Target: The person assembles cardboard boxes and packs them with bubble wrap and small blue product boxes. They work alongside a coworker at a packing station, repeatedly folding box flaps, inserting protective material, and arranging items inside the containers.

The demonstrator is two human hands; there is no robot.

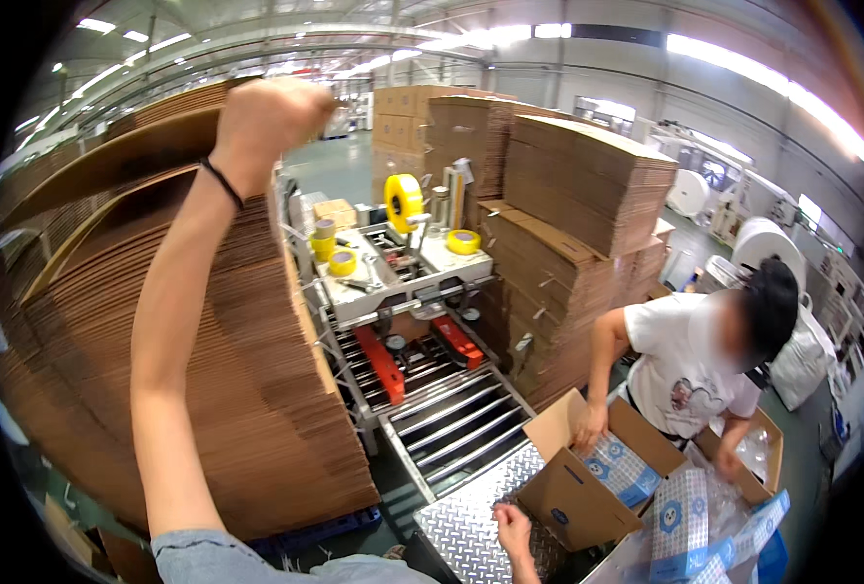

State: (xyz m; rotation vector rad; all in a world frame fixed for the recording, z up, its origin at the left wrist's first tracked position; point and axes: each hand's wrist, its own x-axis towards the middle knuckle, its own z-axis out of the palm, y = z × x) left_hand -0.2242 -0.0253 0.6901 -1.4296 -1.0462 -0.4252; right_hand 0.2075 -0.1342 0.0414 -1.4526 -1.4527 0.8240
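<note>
- We find the tall stack of flattened cartons (208, 370) at our left standing nearly full; judged from its height, almost all the flats are yet to be drawn.
- Our left hand (267, 117) is raised to the top edge of that stack, fingers curled closed over the uppermost flat carton (130, 161); the sheet is lifted at its edge but not pulled free.
- The taping machine (403, 273) and its roller conveyor (451, 419) carry no carton that we can see.
- One open carton (588, 477) rests on the steel worktop (471, 516), flaps up and partly filled; a co-worker's hand (588, 428) is on it, placing a blue-and-white packet (627, 467).
- Our right hand (512, 530) lies on the worktop just beside that carton's near corner, fingers loosely bent, gripping nothing that we can make out.
- Further packets (685, 526) wait at lower right, unpacked.
</note>
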